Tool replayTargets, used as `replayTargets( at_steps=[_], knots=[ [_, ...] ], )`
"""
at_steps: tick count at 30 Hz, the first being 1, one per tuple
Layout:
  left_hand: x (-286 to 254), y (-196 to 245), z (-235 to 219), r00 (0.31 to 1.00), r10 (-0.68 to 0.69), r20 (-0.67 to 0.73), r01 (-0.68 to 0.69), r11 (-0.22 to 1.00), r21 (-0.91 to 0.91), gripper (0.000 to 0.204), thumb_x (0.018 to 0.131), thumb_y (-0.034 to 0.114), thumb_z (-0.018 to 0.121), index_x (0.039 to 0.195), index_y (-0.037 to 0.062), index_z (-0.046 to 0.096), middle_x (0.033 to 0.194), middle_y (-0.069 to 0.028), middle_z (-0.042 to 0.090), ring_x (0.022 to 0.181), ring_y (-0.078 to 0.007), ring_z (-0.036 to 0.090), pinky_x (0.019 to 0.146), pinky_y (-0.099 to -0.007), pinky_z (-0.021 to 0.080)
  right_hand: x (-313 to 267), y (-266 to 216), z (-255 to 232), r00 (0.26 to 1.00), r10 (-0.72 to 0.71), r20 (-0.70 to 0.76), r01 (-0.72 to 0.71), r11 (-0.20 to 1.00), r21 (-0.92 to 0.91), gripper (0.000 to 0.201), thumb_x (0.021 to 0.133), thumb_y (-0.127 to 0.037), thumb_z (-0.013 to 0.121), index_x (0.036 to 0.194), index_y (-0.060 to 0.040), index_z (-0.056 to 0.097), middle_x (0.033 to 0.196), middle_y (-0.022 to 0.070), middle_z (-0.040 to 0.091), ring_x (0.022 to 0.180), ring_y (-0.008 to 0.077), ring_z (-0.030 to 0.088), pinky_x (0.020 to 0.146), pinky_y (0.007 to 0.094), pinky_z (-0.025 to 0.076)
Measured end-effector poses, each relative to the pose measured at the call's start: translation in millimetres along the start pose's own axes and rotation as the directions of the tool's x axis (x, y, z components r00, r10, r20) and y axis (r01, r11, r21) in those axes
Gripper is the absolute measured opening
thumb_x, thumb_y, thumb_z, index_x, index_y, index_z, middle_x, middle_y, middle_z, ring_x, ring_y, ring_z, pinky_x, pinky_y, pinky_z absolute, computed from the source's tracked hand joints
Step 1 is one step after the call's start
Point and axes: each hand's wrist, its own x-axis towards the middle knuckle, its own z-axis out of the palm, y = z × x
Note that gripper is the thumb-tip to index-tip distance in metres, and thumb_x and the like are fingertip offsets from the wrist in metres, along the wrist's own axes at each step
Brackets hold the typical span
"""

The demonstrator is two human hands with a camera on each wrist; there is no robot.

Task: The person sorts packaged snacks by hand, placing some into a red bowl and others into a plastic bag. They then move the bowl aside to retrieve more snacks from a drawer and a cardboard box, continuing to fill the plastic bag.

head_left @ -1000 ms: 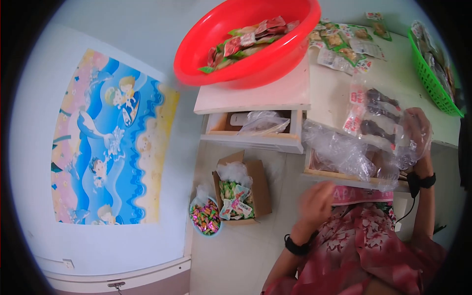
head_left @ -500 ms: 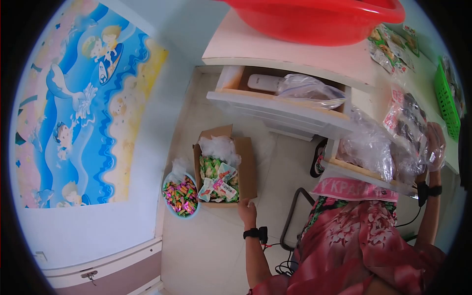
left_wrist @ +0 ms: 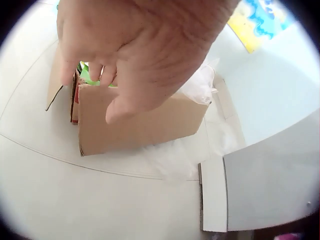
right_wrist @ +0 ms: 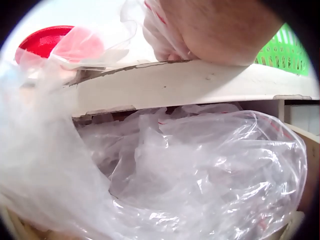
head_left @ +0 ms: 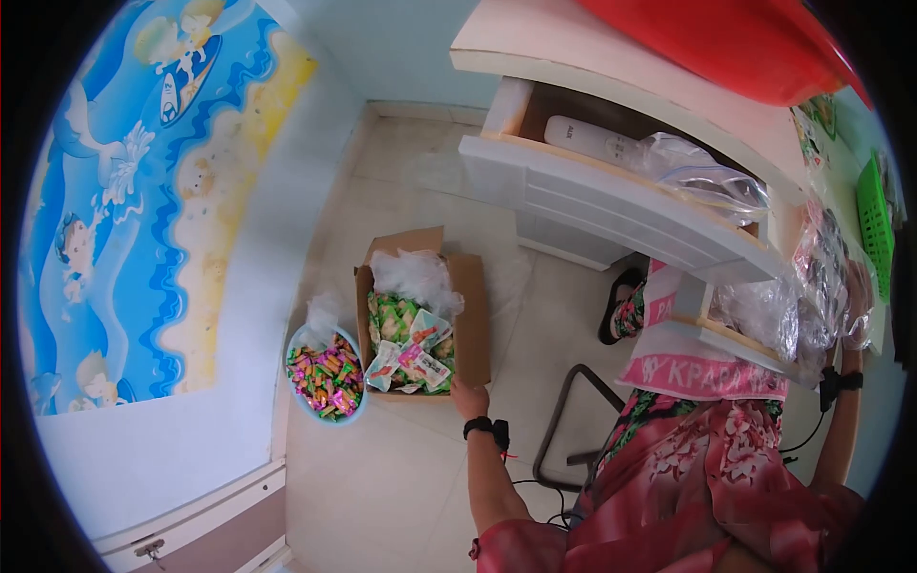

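My left hand point(head_left: 469, 398) grips the near right corner of a cardboard box point(head_left: 473, 325) on the floor. In the left wrist view, the thumb lies outside the box wall and the fingers reach over its edge. Inside are green-and-white snack packets point(head_left: 411, 334) and a crumpled clear bag point(head_left: 413, 277). At the table's edge, my right hand point(right_wrist: 220, 30) holds a clear plastic bag point(right_wrist: 152, 37) with a red zip line; its fingertips are partly hidden. Dark-filled snack packs point(head_left: 820, 244) lie beside this hand. Below it, an open drawer holds clear plastic bags point(right_wrist: 210, 170).
Left of the box stands a light blue basin point(head_left: 356, 412) of colourful wrapped sweets. Another open drawer point(head_left: 611, 196) contains a white AUX device point(head_left: 590, 140) and a zip bag point(head_left: 712, 181). A red basin point(head_left: 716, 43) and green basket point(head_left: 873, 229) sit on the table. A chair leg point(head_left: 559, 425) and cables are nearby.
My left hand has gone from beside the lap down to the box's corner and grips it. The head view has swung down and left; the right hand stays at the plastic bags.
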Motion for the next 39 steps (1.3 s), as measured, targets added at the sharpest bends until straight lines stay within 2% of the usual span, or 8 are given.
replayTargets(
  at_steps=[3, 8, 14, 27, 31, 33, 35, 39],
  knots=[
    [23.5, -12.5, 6.1, 0.988, 0.039, 0.15, -0.05, 0.996, 0.068, 0.039, 0.085, 0.015, 0.068, 0.119, -0.0028, 0.06, 0.117, -0.0278, 0.065, 0.113, -0.0488, 0.06, 0.096, -0.0548, 0.05, 9.9, -4.5, 8.8, 0.978, 0.197, -0.074, -0.171, 0.949, 0.266, 0.049, 0.077, -0.029, 0.078, 0.12, -0.0076, 0.073, 0.122, 0.0165, 0.071, 0.121, 0.0436, 0.061, 0.113, 0.0547, 0.044],
    [53.1, -33.9, -0.7, 0.903, -0.062, 0.425, -0.005, 0.988, 0.155, 0.047, 0.083, 0.036, 0.076, 0.107, -0.0032, 0.071, 0.105, -0.0262, 0.073, 0.102, -0.0445, 0.069, 0.084, -0.0522, 0.055, 5.3, -30.6, 4.2, 0.962, -0.269, 0.044, 0.27, 0.921, -0.281, 0.049, 0.078, -0.031, 0.078, 0.12, -0.0078, 0.073, 0.123, 0.0166, 0.071, 0.122, 0.0439, 0.06, 0.114, 0.0551, 0.043],
    [51.1, -28.2, -1.3, 0.883, -0.116, 0.454, 0.067, 0.99, 0.121, 0.044, 0.076, 0.046, 0.076, 0.086, 0.0037, 0.078, 0.082, -0.0209, 0.075, 0.09, -0.0404, 0.074, 0.081, -0.049, 0.056, 6.6, -53.6, 1.9, 0.876, -0.471, 0.101, 0.463, 0.766, -0.445, 0.049, 0.079, -0.032, 0.077, 0.121, -0.0081, 0.073, 0.124, 0.0169, 0.07, 0.124, 0.0442, 0.06, 0.115, 0.0557, 0.042],
    [-89.8, 51.9, 86.2, 0.797, -0.109, 0.594, 0.132, 0.991, 0.004, 0.052, 0.08, 0.045, 0.07, 0.109, 0.0022, 0.076, 0.095, -0.0195, 0.077, 0.095, -0.0362, 0.074, 0.087, -0.0459, 0.056, 8.1, -8.6, -12.3, 0.86, -0.464, 0.211, 0.505, 0.717, -0.481, 0.046, 0.09, -0.028, 0.068, 0.13, -0.006, 0.067, 0.135, 0.0182, 0.065, 0.134, 0.0415, 0.054, 0.118, 0.0533, 0.039],
    [-82.4, 59.1, 91.2, 0.523, -0.062, 0.85, 0.137, 0.991, -0.012, 0.051, 0.08, 0.046, 0.071, 0.106, 0.0026, 0.076, 0.109, -0.0282, 0.071, 0.108, -0.045, 0.068, 0.093, -0.0526, 0.053, 10.5, 7.5, -29.1, 0.833, -0.471, 0.292, 0.541, 0.582, -0.607, 0.042, 0.1, -0.015, 0.057, 0.138, 0.0003, 0.06, 0.142, 0.0209, 0.06, 0.136, 0.0387, 0.054, 0.115, 0.0475, 0.042],
    [-60.4, 70.3, 65.0, 0.619, -0.062, 0.783, -0.018, 0.995, 0.094, 0.063, 0.081, 0.054, 0.075, 0.112, -0.0011, 0.073, 0.109, -0.0292, 0.071, 0.104, -0.045, 0.069, 0.092, -0.0529, 0.053, 9.1, 10.2, -30.7, 0.854, -0.431, 0.29, 0.513, 0.606, -0.608, 0.042, 0.102, -0.017, 0.055, 0.14, 0.0002, 0.059, 0.145, 0.0204, 0.058, 0.139, 0.0387, 0.05, 0.118, 0.0473, 0.038],
    [-23.6, 114.6, -7.6, 0.95, -0.254, 0.183, 0.268, 0.962, -0.054, 0.076, 0.081, 0.057, 0.078, 0.125, -0.0036, 0.066, 0.121, -0.0326, 0.066, 0.115, -0.046, 0.064, 0.1, -0.0517, 0.05, 5.8, 19.4, -30.9, 0.883, -0.366, 0.293, 0.466, 0.614, -0.637, 0.044, 0.102, -0.018, 0.054, 0.142, 0.0005, 0.058, 0.147, 0.0203, 0.056, 0.142, 0.0388, 0.048, 0.12, 0.0471, 0.035],
    [64.7, 90.6, -37.8, 0.992, 0.006, -0.128, -0.008, 1.0, -0.013, 0.122, 0.072, 0.061, 0.087, 0.16, 0.0026, 0.025, 0.158, -0.0395, 0.027, 0.146, -0.0541, 0.031, 0.116, -0.0577, 0.035, 5.5, 12.1, -34.9, 0.878, -0.378, 0.292, 0.471, 0.582, -0.663, 0.045, 0.101, -0.018, 0.056, 0.142, -0.0005, 0.058, 0.143, 0.0198, 0.059, 0.137, 0.0384, 0.052, 0.117, 0.0475, 0.038]
  ],
)
